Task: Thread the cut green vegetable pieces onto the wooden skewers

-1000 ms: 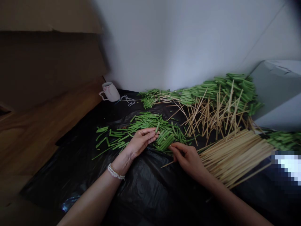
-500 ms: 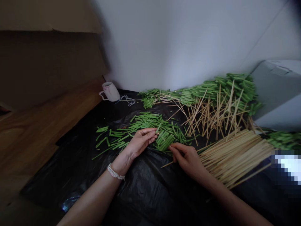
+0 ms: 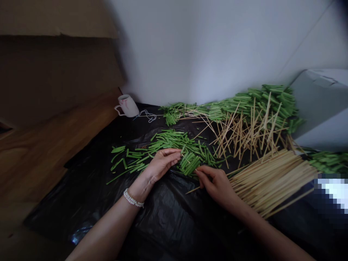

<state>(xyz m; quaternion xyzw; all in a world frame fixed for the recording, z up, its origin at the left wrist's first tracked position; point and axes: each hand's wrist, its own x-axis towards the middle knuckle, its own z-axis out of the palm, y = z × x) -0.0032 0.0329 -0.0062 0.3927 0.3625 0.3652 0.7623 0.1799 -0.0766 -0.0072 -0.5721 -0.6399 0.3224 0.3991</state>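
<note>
Several cut green stalks, which look like long beans, sit side by side on a thin wooden skewer. At its near end my right hand is closed, thumb and fingers pinching the stick. My left hand, wearing a white beaded bracelet, is closed at the far end, its fingertips on a short green bean piece beside the skewer's tip. Beneath and behind the hands spreads a loose pile of cut bean pieces. A bundle of bare wooden skewers lies right of my right hand.
Filled skewers of beans are heaped along the white wall, their bare sticks pointing toward me. A white mug stands at the back left near tangled string. Black plastic sheeting covers the surface. A pale box is at right.
The bean piece at my left fingertips has shifted slightly left along with the fingers, and more of the skewer shows between it and the threaded beans. My right hand is nearly still.
</note>
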